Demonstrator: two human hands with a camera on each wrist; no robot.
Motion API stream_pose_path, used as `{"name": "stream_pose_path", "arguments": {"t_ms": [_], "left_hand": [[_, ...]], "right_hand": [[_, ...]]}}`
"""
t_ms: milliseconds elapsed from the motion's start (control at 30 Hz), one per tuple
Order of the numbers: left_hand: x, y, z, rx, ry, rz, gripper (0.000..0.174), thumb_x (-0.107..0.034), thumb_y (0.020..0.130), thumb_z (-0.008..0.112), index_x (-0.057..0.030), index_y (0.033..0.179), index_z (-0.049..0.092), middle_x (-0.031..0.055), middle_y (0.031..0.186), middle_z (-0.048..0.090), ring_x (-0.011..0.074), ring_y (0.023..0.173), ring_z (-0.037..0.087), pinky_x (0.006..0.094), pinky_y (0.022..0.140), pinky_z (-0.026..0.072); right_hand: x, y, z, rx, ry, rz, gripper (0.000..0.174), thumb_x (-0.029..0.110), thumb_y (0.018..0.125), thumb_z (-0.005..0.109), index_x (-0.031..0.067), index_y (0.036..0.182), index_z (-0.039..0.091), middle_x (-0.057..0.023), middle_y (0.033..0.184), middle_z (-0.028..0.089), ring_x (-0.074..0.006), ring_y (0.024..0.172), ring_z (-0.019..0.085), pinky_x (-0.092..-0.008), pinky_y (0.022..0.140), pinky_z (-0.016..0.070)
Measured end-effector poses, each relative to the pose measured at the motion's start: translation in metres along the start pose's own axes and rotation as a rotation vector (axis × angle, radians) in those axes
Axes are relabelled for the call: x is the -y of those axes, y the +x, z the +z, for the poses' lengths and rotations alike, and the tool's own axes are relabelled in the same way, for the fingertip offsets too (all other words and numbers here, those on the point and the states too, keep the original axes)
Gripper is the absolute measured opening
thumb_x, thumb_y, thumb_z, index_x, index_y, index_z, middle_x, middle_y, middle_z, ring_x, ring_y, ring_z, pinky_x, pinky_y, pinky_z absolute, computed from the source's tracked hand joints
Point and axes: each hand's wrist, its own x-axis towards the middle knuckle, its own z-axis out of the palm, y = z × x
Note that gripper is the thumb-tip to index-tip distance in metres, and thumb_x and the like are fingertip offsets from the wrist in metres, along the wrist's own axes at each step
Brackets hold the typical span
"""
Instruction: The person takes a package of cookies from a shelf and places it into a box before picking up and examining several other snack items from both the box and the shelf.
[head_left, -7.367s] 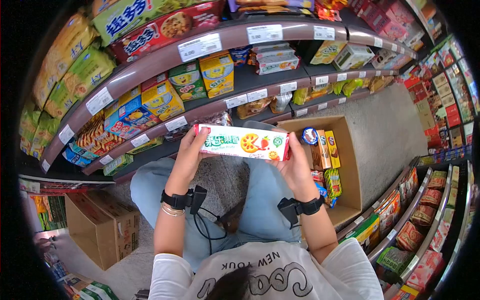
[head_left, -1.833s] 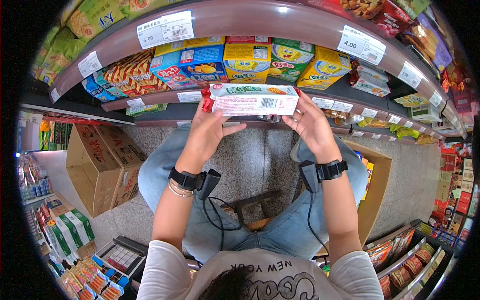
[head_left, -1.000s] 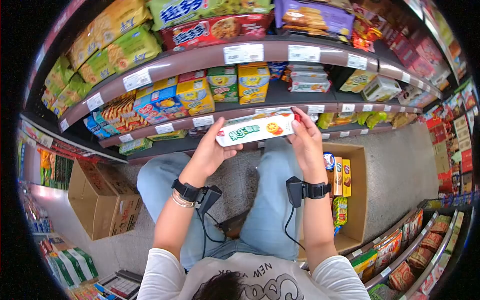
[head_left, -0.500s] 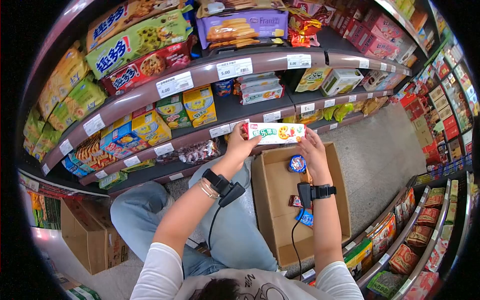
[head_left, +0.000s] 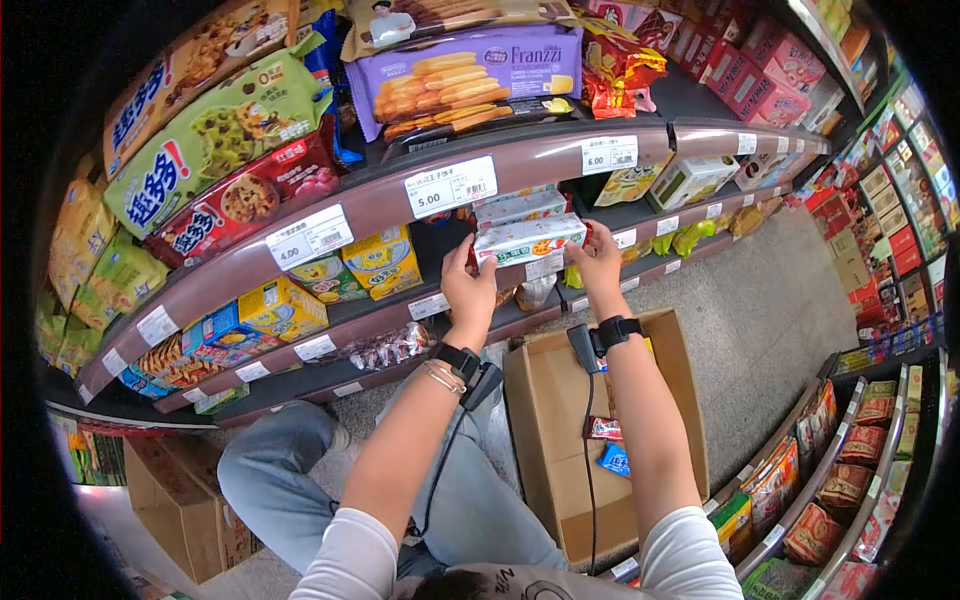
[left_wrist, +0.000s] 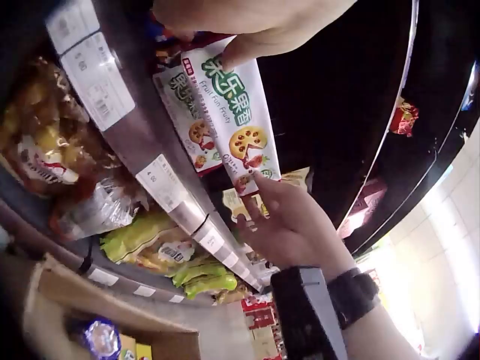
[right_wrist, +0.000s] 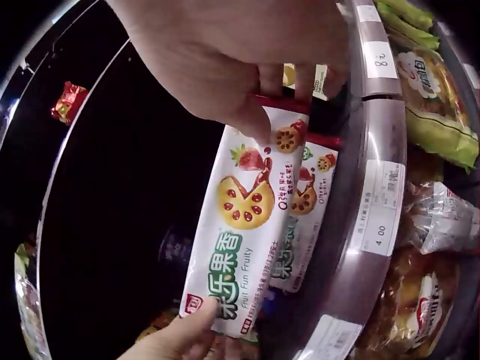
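Both hands hold a white-and-red box-shaped pack of fruit biscuits by its ends, at the middle shelf. The left hand grips the left end, thumb on the front. At the other end, the right hand pinches the pack, its thumb over the printed face in the right wrist view. A cookie and strawberry picture shows on the pack there. Similar biscuit packs sit on the shelf just behind it; one such pack overlaps the held one in the left wrist view.
The upper shelf edge with price tags runs close above the hands. Yellow biscuit boxes stand left on the same shelf. A cardboard box with a few snacks lies below the right arm; another carton is at left.
The biscuit pack was turned over in both hands above the lap. The hands then carried it right and forward to the middle shelf, while the body leaned toward the shelf.
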Motion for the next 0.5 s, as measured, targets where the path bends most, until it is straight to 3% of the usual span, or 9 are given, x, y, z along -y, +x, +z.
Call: {"name": "stream_pose_path", "arguments": {"t_ms": [133,233,367,400,500], "left_hand": [[0.011,0.001,0.017,-0.019,-0.069,0.033,0.04,-0.005,0.078,0.068,-0.0038,0.117,0.059,0.0159,0.109,0.06,0.0268,0.094,0.061,0.033,0.078,0.0507],[0.014,-0.002,0.02,0.021,-0.045,0.058,0.045,-0.005,0.076,0.067,-0.0036,0.12,0.055,0.0171,0.112,0.059,0.0295,0.1,0.058,0.0367,0.085,0.0477],[0.006,-0.007,0.015,0.06,0.14,0.057,0.056,-0.008,0.073,0.068,-0.0038,0.126,0.049,0.0179,0.114,0.059,0.0342,0.11,0.049,0.0416,0.095,0.0394],[0.007,-0.007,0.015,0.078,0.165,0.033,0.058,-0.009,0.073,0.068,-0.0041,0.127,0.048,0.0183,0.114,0.058,0.0348,0.11,0.049,0.0419,0.095,0.0389],[0.008,-0.01,0.017,0.148,0.157,-0.055,0.065,-0.01,0.072,0.068,-0.0035,0.131,0.042,0.0207,0.117,0.055,0.0366,0.11,0.047,0.0429,0.096,0.0374]], "right_hand": [[-0.031,0.024,-0.003,-0.084,-0.33,-0.19,0.04,-0.002,0.074,0.069,0.0016,0.111,0.056,-0.0145,0.096,0.063,-0.0225,0.091,0.061,-0.0337,0.078,0.047],[-0.052,0.033,-0.005,-0.14,-0.566,-0.285,0.04,-0.004,0.074,0.067,0.0022,0.112,0.056,-0.0091,0.098,0.063,-0.0163,0.088,0.06,-0.0281,0.077,0.0476],[-0.044,0.034,0.002,-0.123,-0.498,-0.298,0.043,0.002,0.071,0.071,0.0049,0.112,0.058,-0.0163,0.093,0.063,-0.0323,0.087,0.06,-0.0395,0.076,0.0467],[-0.048,0.032,0.003,-0.135,-0.598,-0.36,0.046,0.004,0.072,0.07,0.0047,0.116,0.057,-0.017,0.097,0.063,-0.0328,0.085,0.06,-0.0399,0.076,0.0471],[-0.053,0.027,0.0,0.024,-0.519,-0.24,0.047,0.007,0.074,0.07,0.0031,0.118,0.056,-0.0184,0.104,0.063,-0.0333,0.091,0.059,-0.0409,0.08,0.0465]]}}
